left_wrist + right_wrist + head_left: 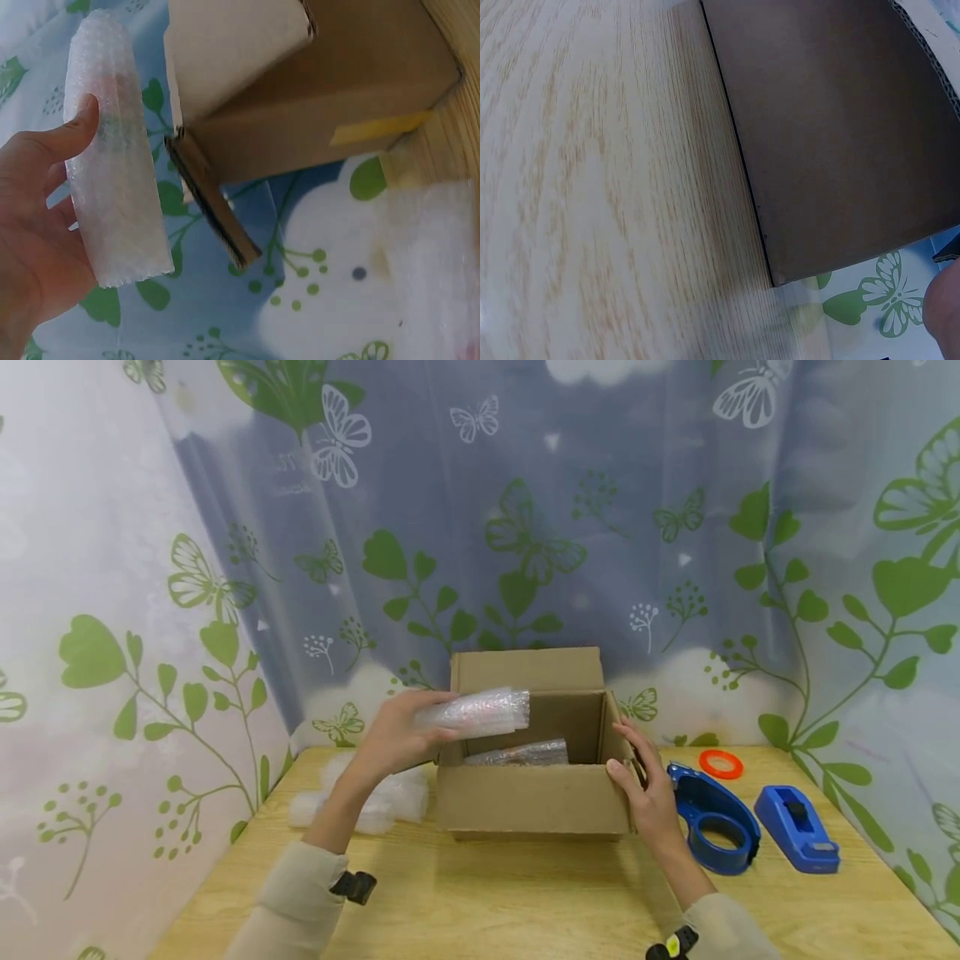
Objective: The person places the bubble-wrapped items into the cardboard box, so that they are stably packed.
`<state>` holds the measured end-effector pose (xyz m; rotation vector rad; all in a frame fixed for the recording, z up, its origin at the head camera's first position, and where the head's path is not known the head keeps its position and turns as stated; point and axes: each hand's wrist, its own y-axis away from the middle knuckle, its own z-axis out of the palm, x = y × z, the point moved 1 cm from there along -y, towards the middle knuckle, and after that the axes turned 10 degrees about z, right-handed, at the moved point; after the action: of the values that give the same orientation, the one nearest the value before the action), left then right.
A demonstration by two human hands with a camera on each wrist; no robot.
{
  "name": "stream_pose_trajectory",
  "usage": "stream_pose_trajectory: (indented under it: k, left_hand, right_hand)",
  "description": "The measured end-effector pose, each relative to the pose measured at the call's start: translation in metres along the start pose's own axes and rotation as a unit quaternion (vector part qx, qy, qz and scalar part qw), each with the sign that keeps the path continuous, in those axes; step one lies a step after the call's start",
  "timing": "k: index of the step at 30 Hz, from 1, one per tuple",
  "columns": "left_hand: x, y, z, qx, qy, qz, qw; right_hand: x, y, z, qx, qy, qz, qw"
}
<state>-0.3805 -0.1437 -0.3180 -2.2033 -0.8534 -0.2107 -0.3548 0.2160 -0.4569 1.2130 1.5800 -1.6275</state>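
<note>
My left hand (397,731) holds a bubble-wrapped bundle (491,712) above the left side of an open cardboard box (532,800). In the left wrist view the thumb lies across the bundle (120,172), and faint red and green show through the wrap; what is inside cannot be made out. Another bubble-wrapped bundle (525,753) lies in the box, partly hidden by the front flap. My right hand (654,797) grips the box's right side at the flap, thumb toward the front corner. In the right wrist view only a fingertip appears beside the cardboard (840,142).
More bubble-wrapped pieces (393,797) lie on the wooden table (525,893) left of the box. To the right are a blue tape gun (720,827), a blue tape dispenser (797,831) and an orange ring (722,764). A patterned curtain (525,610) hangs behind.
</note>
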Motion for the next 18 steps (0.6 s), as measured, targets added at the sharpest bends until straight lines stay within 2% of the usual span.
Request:
stream_pose_trajectory:
  k: [6,12,14,18]
  left_hand:
    - [0.006,-0.013,0.023,-0.043,0.013,-0.03,0.9985]
    - [0.01,-0.021,0.043,-0.05,-0.044,-0.015,0.9977]
    - [0.012,-0.024,0.049,-0.056,-0.032,-0.011,0.9979]
    - [0.013,-0.029,0.063,-0.075,0.022,-0.008,0.9969]
  right_hand:
    - [-0.001,0.0,0.0,0.0,0.0,-0.001,1.0]
    - [-0.002,-0.001,0.001,0.0,0.004,0.0,1.0]
    - [-0.002,-0.001,0.001,0.001,0.004,0.001,1.0]
    - [-0.003,0.0,0.001,0.003,0.002,0.003,1.0]
